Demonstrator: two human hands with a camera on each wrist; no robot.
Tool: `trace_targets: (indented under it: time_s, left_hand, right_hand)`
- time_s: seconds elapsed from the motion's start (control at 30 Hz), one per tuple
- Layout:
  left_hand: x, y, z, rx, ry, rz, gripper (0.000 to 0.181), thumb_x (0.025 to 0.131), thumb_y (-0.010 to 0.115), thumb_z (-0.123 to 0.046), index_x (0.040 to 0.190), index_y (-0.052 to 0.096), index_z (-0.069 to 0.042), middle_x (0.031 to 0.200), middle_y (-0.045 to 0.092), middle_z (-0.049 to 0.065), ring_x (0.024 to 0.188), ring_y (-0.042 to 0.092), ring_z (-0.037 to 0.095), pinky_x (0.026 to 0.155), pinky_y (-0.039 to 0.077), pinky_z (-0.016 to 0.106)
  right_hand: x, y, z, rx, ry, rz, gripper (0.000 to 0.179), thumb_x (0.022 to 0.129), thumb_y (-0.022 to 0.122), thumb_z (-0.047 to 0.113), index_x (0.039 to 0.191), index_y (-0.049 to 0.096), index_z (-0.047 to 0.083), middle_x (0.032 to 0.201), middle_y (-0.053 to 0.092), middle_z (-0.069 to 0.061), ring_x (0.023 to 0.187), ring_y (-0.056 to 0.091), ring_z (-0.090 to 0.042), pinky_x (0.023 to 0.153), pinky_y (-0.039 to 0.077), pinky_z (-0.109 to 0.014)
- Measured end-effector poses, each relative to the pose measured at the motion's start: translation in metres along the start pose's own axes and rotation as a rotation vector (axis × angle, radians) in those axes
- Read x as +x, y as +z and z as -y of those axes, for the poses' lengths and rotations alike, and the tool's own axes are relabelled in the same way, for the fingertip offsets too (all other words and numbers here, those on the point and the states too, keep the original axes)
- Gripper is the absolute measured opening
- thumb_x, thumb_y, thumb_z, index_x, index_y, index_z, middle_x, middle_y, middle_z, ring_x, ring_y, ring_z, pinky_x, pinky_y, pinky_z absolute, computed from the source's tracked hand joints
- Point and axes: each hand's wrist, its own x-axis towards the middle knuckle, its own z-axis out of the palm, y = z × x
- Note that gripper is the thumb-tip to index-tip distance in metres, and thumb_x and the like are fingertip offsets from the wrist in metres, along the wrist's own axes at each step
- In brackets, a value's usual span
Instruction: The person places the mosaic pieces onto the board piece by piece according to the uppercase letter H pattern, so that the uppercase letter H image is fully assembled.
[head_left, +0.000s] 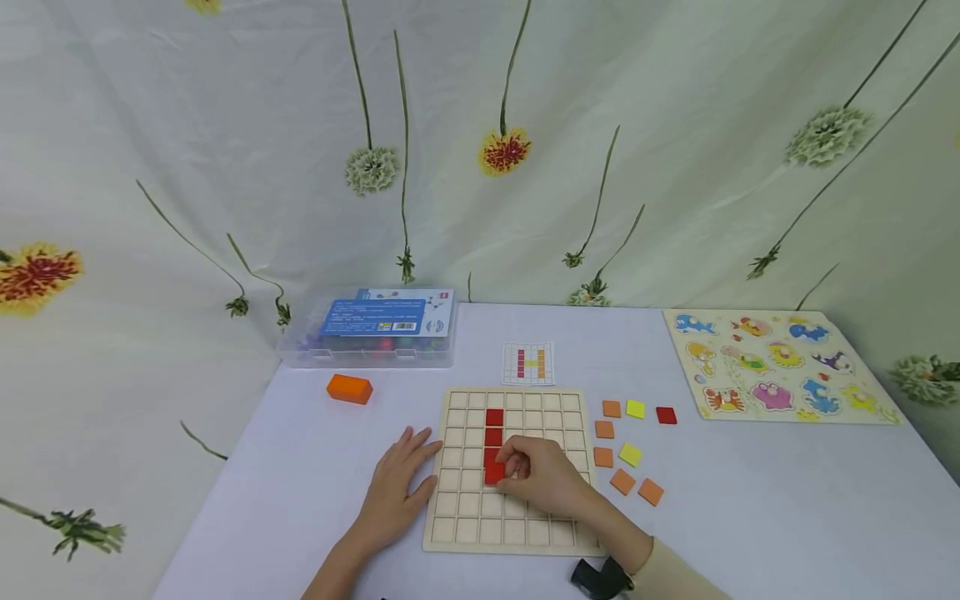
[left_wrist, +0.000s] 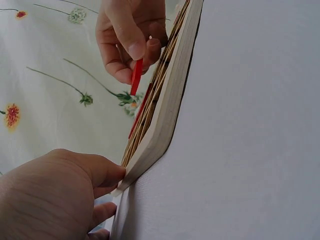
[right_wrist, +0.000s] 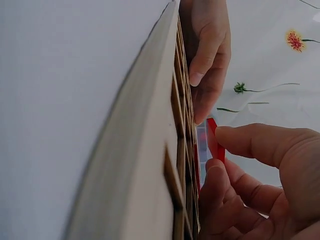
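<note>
My right hand (head_left: 547, 477) pinches a small red square tile (right_wrist: 215, 140) between thumb and fingers, just over the wooden grid board (head_left: 465, 529). In the left wrist view the held tile (left_wrist: 136, 77) is tilted on edge above the board's surface. Three red tiles (head_left: 493, 437) lie in one column of the grid, directly beyond the held one. At the board's left edge rests my left hand (head_left: 397, 487), fingers extended, with fingertips touching the rim.
A printed pattern card (head_left: 528, 363) lies behind the board. To its right are several orange tiles (head_left: 603, 429), two yellow tiles (head_left: 630, 454) and a red tile (head_left: 666, 415). Farther out stand an animal puzzle board (head_left: 757, 358), a clear plastic case (head_left: 375, 357) and an orange block (head_left: 349, 388).
</note>
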Motion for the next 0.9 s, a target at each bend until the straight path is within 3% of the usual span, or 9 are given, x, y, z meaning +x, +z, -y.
trace_targets:
  time_s: [0.4,0.9]
  left_hand:
    - [-0.0006,-0.0009,-0.0016,-0.015,0.014,-0.009,0.046,0.088,0.065,-0.008,0.133,0.058,-0.009,0.148,0.048,0.014,0.143,0.031,0.043,0.112,0.022,0.064]
    - [0.0000,-0.0011,-0.0007,-0.027,0.005,0.004,0.046,0.088,0.066,-0.009,0.133,0.059,-0.008,0.148,0.048,0.014,0.144,0.030,0.042,0.113,0.022,0.062]
  right_hand:
    - [0.0030,0.0033,-0.0048,-0.147,-0.018,0.002,0.017,0.077,0.077,0.010,0.089,0.066,0.013,0.071,0.057,0.008,0.057,0.046,-0.002,0.054,0.039,-0.017]
    - [0.0034,0.0071,-0.0064,-0.208,-0.028,-0.021,0.020,0.075,0.081,0.014,0.087,0.066,0.016,0.070,0.056,0.009,0.057,0.044,-0.001,0.053,0.037,-0.018]
